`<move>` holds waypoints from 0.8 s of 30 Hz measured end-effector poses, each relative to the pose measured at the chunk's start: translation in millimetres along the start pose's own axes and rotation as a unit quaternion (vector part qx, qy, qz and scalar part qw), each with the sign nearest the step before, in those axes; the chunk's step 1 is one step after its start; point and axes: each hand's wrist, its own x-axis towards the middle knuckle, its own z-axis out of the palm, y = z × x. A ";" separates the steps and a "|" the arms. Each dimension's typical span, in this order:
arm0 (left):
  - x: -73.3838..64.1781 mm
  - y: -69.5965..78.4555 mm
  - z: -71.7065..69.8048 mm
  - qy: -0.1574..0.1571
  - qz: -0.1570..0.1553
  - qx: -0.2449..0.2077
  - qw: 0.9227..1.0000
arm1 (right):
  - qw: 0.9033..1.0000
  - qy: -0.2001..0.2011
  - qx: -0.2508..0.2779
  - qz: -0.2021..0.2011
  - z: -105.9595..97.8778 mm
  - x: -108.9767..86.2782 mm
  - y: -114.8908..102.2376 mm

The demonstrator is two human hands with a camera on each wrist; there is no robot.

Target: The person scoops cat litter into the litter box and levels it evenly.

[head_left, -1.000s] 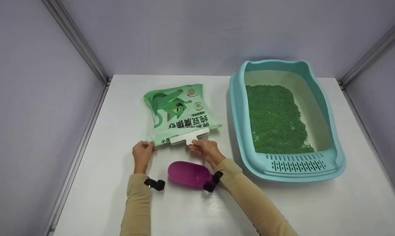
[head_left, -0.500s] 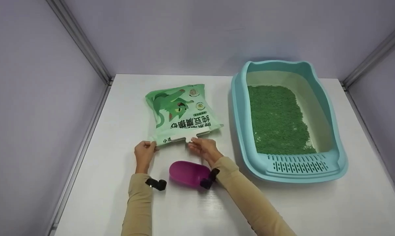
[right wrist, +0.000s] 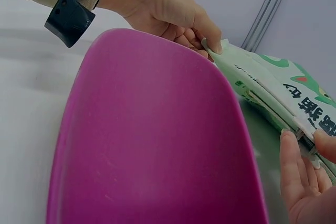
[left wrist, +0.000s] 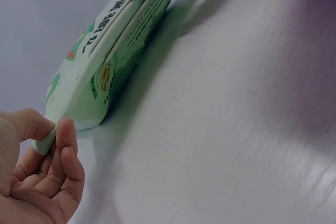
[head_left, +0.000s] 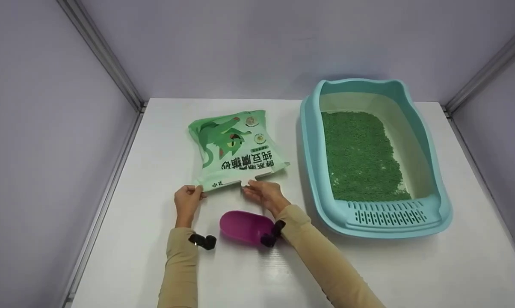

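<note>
A green bag of cat litter (head_left: 232, 143), printed with a cat, lies flat with its top edge toward me. My left hand (head_left: 187, 200) pinches the left corner of that edge between thumb and fingers, as the left wrist view (left wrist: 50, 174) also shows. Along the same edge runs a white sealing clip (head_left: 264, 172). My right hand (head_left: 267, 194) pinches the clip's tab at its middle; in the right wrist view, thumb and fingers of that hand (right wrist: 307, 182) sit either side of it. A magenta scoop (head_left: 242, 226) lies below, its handle end hidden by my right wrist.
At the right stands a light blue litter box (head_left: 309, 154) with green litter (head_left: 360, 158) inside and a slotted front ledge (head_left: 388, 217). Pale walls (head_left: 240, 51) close in the white table (head_left: 129, 222) at the back and sides.
My right hand has tipped the sealing clip slightly, so less of its flat face shows. The left hand keeps its pinch on the bag's corner; bag, scoop and litter box stay in place.
</note>
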 end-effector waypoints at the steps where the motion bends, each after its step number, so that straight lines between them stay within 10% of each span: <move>1: 0.2 -0.4 -0.2 -0.001 -0.003 0.000 1.000 | 1.000 -0.001 -0.001 0.003 -0.5 0.0 0.6; 17: 1.7 -3.8 -11.4 -0.012 -0.017 0.014 1.000 | 0.997 -0.022 -0.075 -0.013 -1.0 -14.2 1.3; 24: -1.7 2.2 -19.0 0.028 0.069 0.113 0.991 | 0.982 -0.046 -0.182 -0.034 -4.6 -35.6 -12.9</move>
